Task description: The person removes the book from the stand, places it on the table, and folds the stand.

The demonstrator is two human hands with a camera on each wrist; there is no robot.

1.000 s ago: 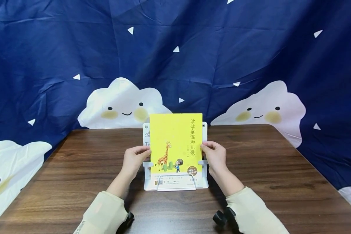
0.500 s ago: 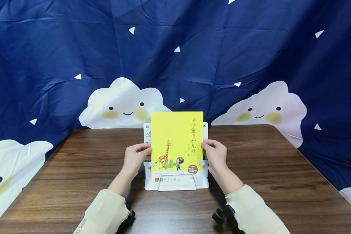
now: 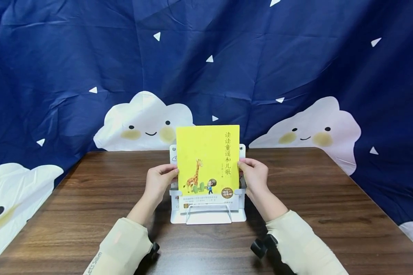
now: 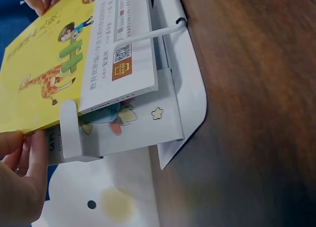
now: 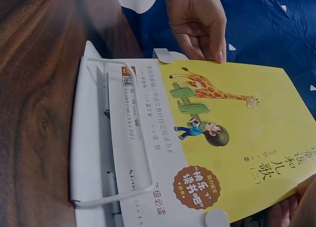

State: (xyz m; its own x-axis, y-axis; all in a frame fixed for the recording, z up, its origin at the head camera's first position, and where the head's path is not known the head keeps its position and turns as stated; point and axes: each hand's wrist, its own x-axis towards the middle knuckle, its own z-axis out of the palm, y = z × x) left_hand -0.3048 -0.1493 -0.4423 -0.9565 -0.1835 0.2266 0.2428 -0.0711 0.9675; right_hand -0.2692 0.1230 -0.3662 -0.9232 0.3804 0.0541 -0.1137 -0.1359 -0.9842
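Note:
A yellow book point(image 3: 206, 152) with a giraffe and a child on its cover stands upright in a white book stand point(image 3: 208, 219). My left hand point(image 3: 158, 181) pinches the book's left edge between thumb and fingers. On the opposite edge my right hand point(image 3: 256, 177) pinches it at about the same height. Side clips point(image 4: 71, 131) of the stand reach round the book's edges, and a wire bar point(image 5: 143, 138) crosses in front of its lower part. In the left wrist view the book's bottom edge is raised off the stand's ledge point(image 4: 185, 84).
The stand rests on a dark brown wooden table point(image 3: 313, 198). Behind it hangs a dark blue cloth point(image 3: 199, 76) printed with white clouds and triangles. A black device point(image 3: 259, 247) is strapped at the right wrist, another point(image 3: 153, 250) at the left.
Both hands have lifted the book upward in the stand; its top edge is higher and more of the ledge shows beneath it. The stand has stayed in place.

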